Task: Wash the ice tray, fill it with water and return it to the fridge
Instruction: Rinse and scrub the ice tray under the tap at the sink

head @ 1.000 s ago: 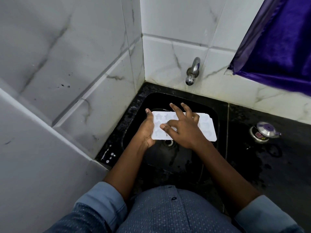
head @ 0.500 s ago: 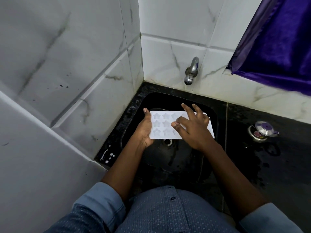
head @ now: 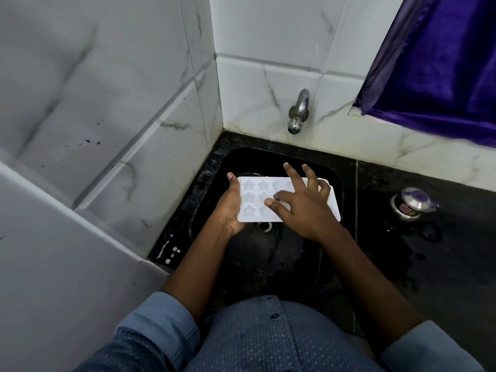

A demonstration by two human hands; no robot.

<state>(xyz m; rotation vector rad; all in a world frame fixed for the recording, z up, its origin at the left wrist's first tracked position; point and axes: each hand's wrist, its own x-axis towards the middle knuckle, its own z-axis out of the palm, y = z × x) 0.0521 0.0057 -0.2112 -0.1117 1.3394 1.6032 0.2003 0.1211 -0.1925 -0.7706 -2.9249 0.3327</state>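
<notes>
From the head view we look down into the sink [head: 271, 160], a black basin set in the corner of a dark counter [head: 434, 267]. Over the sink, just above the drain [head: 264, 226], we see the tray [head: 252, 200], white, level, its star-shaped cells facing up. It is held clear of the basin floor.

The left hand [head: 228, 208] grips the tray's short edge on the sink's left side. The thumb lies along the top at the far corner, and the fingers go beneath, out of our sight. The right hand [head: 304, 209] lies spread over the tray's right half, fingers apart and only lightly bent, clasping nothing. The thumb and forefinger tips seem to press on the cells, though we cannot quite tell whether the longer fingers touch.

Behind the sink a steel tap [head: 298, 111] juts from the tiled wall. Right of the sink, well apart, a small steel pot [head: 410, 204] stands on the counter. Above it hangs a purple curtain [head: 442, 63].
</notes>
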